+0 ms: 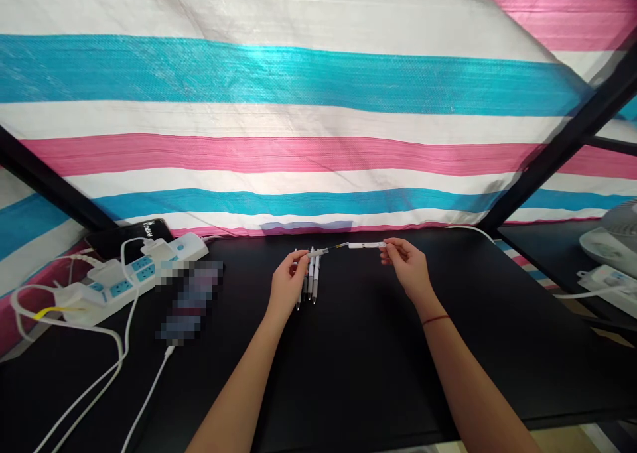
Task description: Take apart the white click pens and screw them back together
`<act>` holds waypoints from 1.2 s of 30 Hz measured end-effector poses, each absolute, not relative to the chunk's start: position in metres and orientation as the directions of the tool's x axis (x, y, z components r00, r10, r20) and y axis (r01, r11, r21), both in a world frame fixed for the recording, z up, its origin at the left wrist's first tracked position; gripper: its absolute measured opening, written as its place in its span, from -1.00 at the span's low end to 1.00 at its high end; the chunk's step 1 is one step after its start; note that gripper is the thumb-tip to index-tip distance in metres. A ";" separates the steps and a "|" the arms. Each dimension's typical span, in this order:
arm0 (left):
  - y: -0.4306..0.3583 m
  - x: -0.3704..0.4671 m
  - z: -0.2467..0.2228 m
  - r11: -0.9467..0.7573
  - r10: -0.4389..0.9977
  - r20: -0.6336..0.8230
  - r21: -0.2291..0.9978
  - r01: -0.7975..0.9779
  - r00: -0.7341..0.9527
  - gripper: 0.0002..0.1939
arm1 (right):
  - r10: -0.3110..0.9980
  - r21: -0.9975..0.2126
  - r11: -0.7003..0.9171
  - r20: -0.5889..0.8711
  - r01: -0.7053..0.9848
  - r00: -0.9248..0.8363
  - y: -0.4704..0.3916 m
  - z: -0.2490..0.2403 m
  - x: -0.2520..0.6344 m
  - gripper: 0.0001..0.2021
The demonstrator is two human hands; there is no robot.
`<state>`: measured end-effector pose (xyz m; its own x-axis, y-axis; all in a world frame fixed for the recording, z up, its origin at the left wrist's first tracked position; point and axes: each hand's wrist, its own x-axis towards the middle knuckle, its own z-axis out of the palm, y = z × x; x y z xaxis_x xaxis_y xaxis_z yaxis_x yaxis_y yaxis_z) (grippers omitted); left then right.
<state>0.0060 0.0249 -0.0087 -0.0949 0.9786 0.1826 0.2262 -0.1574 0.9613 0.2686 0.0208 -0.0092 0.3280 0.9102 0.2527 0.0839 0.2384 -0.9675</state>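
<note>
My left hand [290,277] is closed, pinching a slim pen refill [336,247] with a pale, thicker part near the fingers and a thin dark stretch pointing right. My right hand [407,266] grips the right end of a white pen barrel [365,245] between thumb and fingers. The refill's far end meets the left end of the barrel; whether it is inside cannot be made out. Several white pens [315,280] lie side by side on the black table, just beside and partly behind my left hand.
A white power strip [174,249] with plugs and looping white cables occupies the table's left side. Near it lie a phone [192,300] on a charging cable [149,396] and a black device [124,237]. A fan [614,234] stands at far right, beyond a black post [547,168].
</note>
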 end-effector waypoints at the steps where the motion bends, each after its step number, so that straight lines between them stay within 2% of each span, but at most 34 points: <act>1: 0.025 0.006 -0.008 -0.153 0.979 0.178 0.962 0.225 -0.099 -0.59 | 0.909 -0.967 0.239 0.253 0.083 0.331 0.021 -0.009 0.269 -0.67; 8: 0.023 0.007 -0.007 -0.143 0.981 0.171 0.957 0.252 -0.093 -0.61 | 0.907 -0.965 0.241 0.262 0.105 0.329 0.020 -0.008 0.266 -0.66; 16: 0.021 0.009 -0.009 -0.159 0.984 0.173 0.951 0.265 -0.032 -0.63 | 0.938 -0.954 0.260 0.286 0.149 0.195 0.013 -0.004 0.250 -0.70; 29: 0.014 0.012 0.000 -0.157 0.987 0.144 0.939 0.306 0.064 -0.62 | 0.925 -0.953 0.267 0.295 0.143 0.239 0.013 -0.001 0.251 -0.69; 36: 0.014 0.012 0.000 -0.181 0.983 0.183 0.933 0.311 0.023 -0.63 | 0.931 -0.957 0.266 0.287 0.117 0.225 0.012 0.000 0.250 -0.71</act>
<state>0.0121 0.0138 -0.0004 0.0232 0.9828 0.1829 0.3109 -0.1810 0.9331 0.2499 0.0121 -0.0001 0.2252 0.9312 0.2866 0.1167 0.2663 -0.9568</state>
